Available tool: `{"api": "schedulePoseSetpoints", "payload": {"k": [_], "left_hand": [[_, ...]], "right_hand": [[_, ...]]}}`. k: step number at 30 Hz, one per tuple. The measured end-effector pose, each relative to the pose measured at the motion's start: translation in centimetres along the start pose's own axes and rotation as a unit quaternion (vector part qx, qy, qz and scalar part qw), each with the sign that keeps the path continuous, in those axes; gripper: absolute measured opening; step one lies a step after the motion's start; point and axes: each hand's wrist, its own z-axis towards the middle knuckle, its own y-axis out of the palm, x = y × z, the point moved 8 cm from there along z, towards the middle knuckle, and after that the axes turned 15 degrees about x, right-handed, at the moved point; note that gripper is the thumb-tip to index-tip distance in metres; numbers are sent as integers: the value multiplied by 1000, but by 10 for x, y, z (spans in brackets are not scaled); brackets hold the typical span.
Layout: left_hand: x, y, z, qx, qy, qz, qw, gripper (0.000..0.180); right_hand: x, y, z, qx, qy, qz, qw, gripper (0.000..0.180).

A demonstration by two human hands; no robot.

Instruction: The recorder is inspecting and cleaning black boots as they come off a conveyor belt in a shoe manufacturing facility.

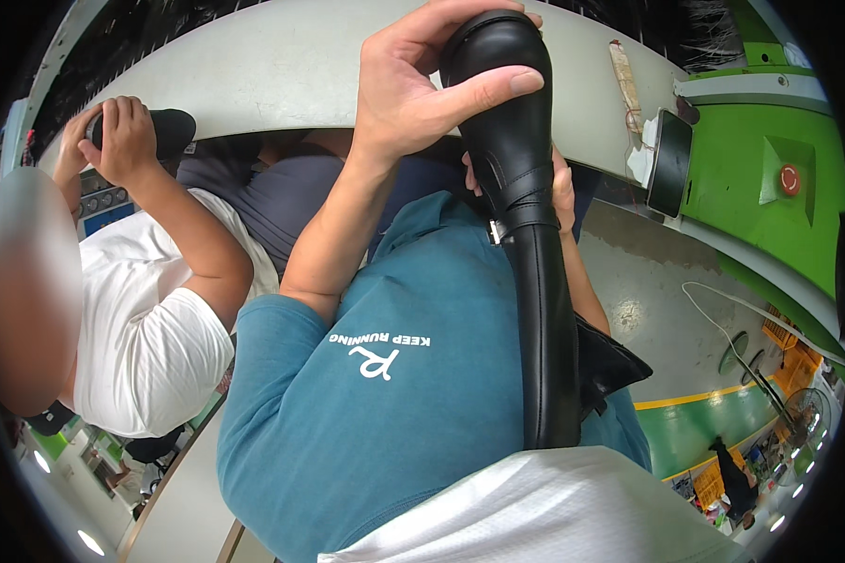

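Head view: the left hand [408, 89] is clamped on the foot of a black boot [509, 127] in front of the teal shirt [413, 310]; the right hand [562, 195], mostly hidden behind it, wraps the ankle. Farther left, by the desk [253, 84], a co-worker [150, 319] grips a dark object [173, 131], hard to identify.

A teal shirt [422, 403] with short sleeves [268, 352] is worn, on the chest of which a curved white emblem [376, 363] and small white lettering [413, 341] are printed, and the lap is covered by dark navy cloth [421, 183].
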Motion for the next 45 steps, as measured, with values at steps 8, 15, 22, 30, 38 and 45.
{"api": "schedulePoseSetpoints", "payload": {"k": [8, 15, 22, 30, 38, 45], "left_hand": [[7, 0, -5, 1, -22, -2, 1000, 52], [-1, -3, 1, -1, -32, -25, 999, 53], [33, 8, -9, -68, 164, -59, 982, 51], [18, 1, -8, -55, 88, -15, 995, 55], [30, 2, -21, -15, 63, -9, 998, 59], [29, 8, -29, -6, 36, -21, 999, 60]], "right_hand": [[-3, 1, -6, -20, -1, -2, 1000, 117], [-7, 3, -10, -14, -1, -14, 1000, 119], [-8, 5, -11, -8, 17, -28, 999, 122], [-26, 9, -16, 4, -34, -78, 996, 122], [-57, 11, -14, -7, -157, -139, 978, 100], [-56, 1, -20, -20, -166, -157, 973, 98]]}}
